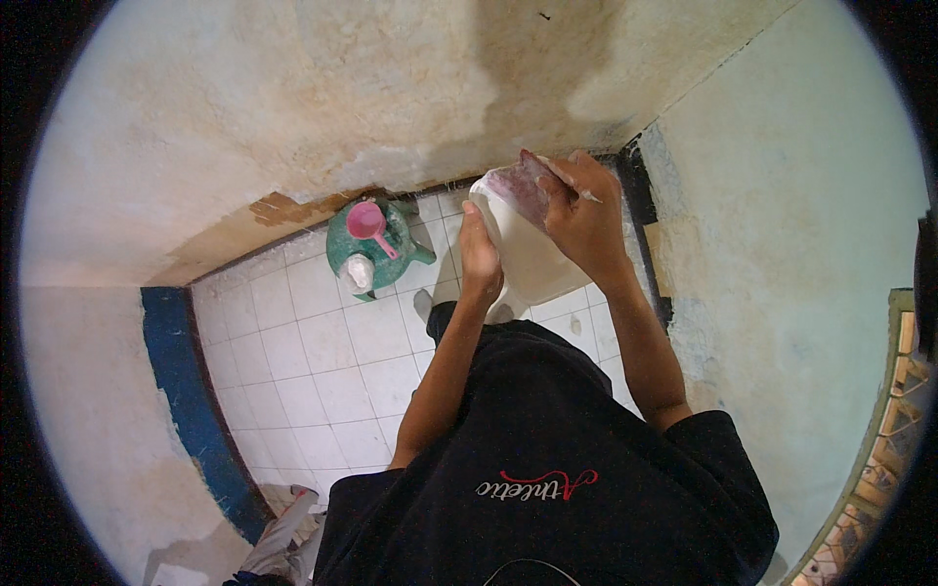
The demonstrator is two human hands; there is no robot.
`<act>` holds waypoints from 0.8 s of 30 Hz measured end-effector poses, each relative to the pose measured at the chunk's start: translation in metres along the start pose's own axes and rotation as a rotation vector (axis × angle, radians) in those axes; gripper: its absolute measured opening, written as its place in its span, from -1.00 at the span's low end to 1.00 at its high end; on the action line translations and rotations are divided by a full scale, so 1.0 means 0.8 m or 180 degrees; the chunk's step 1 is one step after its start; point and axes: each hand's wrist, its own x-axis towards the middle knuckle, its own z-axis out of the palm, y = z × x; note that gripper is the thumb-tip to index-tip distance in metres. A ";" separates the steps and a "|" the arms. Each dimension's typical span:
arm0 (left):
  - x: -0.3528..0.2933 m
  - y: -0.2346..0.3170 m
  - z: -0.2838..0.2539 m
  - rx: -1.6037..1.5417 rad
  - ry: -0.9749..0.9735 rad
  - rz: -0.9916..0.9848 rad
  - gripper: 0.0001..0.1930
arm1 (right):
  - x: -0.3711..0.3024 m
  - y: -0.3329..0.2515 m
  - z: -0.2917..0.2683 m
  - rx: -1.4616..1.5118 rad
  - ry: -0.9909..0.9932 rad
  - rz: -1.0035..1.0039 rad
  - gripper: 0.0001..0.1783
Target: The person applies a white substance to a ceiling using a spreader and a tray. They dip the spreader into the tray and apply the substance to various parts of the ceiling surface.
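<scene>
A pale, whitish plastic tub or tray [535, 262] is held up before me, tilted, near the corner of the room. My left hand [481, 256] is closed on its left edge, with the thumb along the rim. Pinched in my right hand [592, 210] is a flat, pinkish-purple scraper [521, 191] smeared with white paste. Its blade lies at the tub's far rim; whether it touches the rim I cannot tell. White smears show on my right fingers. How much the tub holds is hard to make out.
Left of the tub, a green plastic stool [341, 232] carries a pink dipper [364, 220] and a white lump or bag [359, 272]. White floor tiles [318, 352] lie below. A patchy, peeling wall [371, 88] rises ahead, another wall [782, 215] at right. Greyish cloth [283, 542] lies lower left.
</scene>
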 end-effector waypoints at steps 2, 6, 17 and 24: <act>0.002 0.001 0.000 0.0030 -0.0061 -0.0005 -0.38 | 0.000 0.005 0.001 0.0056 -0.0109 0.0156 -0.84; 0.003 -0.002 -0.007 0.0212 -0.0109 0.0161 -0.39 | 0.002 0.009 0.001 0.0093 -0.0165 0.0127 -0.83; -0.003 0.033 0.009 0.0006 0.0115 -0.0392 -0.29 | 0.014 0.013 -0.005 0.0521 -0.0428 -0.0066 -0.74; 0.003 0.025 -0.002 0.0033 0.0129 -0.0546 -0.31 | 0.015 0.012 0.000 0.0635 -0.0590 -0.0047 -0.66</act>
